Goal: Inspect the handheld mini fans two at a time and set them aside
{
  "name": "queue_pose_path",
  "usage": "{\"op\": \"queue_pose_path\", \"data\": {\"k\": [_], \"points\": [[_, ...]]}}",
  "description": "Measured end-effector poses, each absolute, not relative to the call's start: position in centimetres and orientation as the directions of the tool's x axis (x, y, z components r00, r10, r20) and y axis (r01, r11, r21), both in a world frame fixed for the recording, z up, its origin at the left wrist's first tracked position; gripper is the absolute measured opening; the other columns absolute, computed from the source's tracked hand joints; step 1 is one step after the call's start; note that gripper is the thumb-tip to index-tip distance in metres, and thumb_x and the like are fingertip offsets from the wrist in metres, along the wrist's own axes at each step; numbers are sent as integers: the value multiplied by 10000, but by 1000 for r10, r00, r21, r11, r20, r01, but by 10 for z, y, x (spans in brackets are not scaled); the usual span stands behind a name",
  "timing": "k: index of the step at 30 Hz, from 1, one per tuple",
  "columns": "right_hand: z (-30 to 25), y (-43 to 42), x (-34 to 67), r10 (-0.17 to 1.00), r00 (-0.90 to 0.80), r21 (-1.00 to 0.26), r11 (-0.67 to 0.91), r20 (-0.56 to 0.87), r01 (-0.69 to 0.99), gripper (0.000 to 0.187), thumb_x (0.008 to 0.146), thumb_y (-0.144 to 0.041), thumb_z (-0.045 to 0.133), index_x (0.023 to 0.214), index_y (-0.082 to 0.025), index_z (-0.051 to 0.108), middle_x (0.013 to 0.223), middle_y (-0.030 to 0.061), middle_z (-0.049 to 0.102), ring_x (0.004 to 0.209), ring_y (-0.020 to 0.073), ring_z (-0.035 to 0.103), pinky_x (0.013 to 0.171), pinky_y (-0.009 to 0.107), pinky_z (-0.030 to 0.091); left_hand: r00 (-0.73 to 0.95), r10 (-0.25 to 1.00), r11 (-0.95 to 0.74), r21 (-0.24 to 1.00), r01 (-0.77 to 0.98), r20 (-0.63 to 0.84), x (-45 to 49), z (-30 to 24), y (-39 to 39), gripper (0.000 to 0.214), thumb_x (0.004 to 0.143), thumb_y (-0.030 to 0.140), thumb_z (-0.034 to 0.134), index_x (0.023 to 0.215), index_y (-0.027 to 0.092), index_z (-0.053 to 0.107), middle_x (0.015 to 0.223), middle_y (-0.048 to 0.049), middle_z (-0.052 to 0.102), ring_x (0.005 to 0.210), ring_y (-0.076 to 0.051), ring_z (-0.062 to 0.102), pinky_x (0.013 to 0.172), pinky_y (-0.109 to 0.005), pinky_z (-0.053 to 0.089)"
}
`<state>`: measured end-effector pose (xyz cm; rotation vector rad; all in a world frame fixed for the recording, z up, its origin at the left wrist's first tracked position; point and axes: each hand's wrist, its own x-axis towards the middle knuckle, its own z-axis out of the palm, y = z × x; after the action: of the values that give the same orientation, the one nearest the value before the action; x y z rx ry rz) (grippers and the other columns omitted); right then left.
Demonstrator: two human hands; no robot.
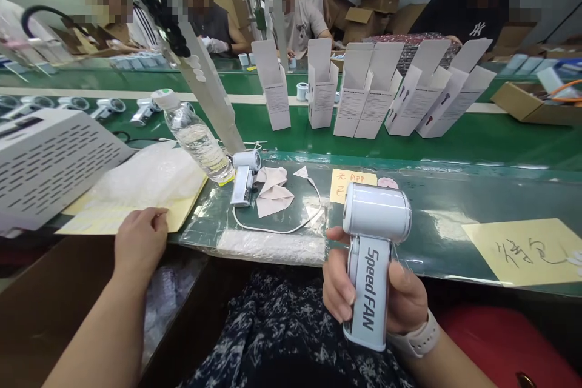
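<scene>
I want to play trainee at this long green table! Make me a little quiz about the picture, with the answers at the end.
1. What does the right hand hold?
A) a water bottle
B) a white handheld fan
C) a cardboard box

2. True or false: the left hand rests on a pale yellow sheet.

3. Fill in the blank: the word printed on the handle after "Speed" is ____.

Key:
1. B
2. True
3. FAN
</scene>
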<state>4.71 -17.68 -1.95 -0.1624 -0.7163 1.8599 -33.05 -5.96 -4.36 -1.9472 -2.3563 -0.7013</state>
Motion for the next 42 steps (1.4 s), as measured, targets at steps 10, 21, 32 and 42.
{"op": "queue_pose_path", "data": {"k": [10, 21, 32, 42], "points": [[-21, -178, 41, 872, -440, -525, -277, 216, -805, 495, 884, -504, 644, 1289, -219, 630, 739, 9, 576, 571, 134, 536, 590, 282, 455, -305, 905, 181, 381, 907, 296, -323, -39, -59, 87, 746, 309, 454, 718, 248, 509, 778, -72, 550, 947, -331, 590, 817, -454, 444], [-33, -177, 27, 915, -387, -637, -230, 117, -736, 662, 739, -580, 821, 1280, -272, 597, 847, 1, 585, 715, 135, 539, 688, 269, 423, -129, 906, -249, 755, 606, 402, -220, 4, -106, 158, 861, 392, 603, 859, 235, 584, 898, -50, 684, 897, -237, 656, 872, -411, 518], [-36, -182, 18, 956, -290, -708, -235, -44, -666, 548, 637, -580, 890, 991, -218, 679, 776, -3, 595, 690, 121, 528, 637, 226, 454, 391, 890, -356, 892, 277, 234, -126, 0, -143, 108, 827, 260, 694, 771, 216, 613, 1456, -78, 445, 1273, -288, 527, 1101, -505, 445], [-56, -191, 15, 925, -259, -803, -371, -277, -467, 535, 766, -579, 756, 1102, -188, 610, 604, 0, 630, 495, 159, 579, 526, 275, 448, 318, 867, -483, 494, 723, 383, -205, -13, -106, 61, 913, 268, 591, 931, 213, 610, 1385, -130, 508, 1338, -286, 449, 1135, -522, 378]]}}
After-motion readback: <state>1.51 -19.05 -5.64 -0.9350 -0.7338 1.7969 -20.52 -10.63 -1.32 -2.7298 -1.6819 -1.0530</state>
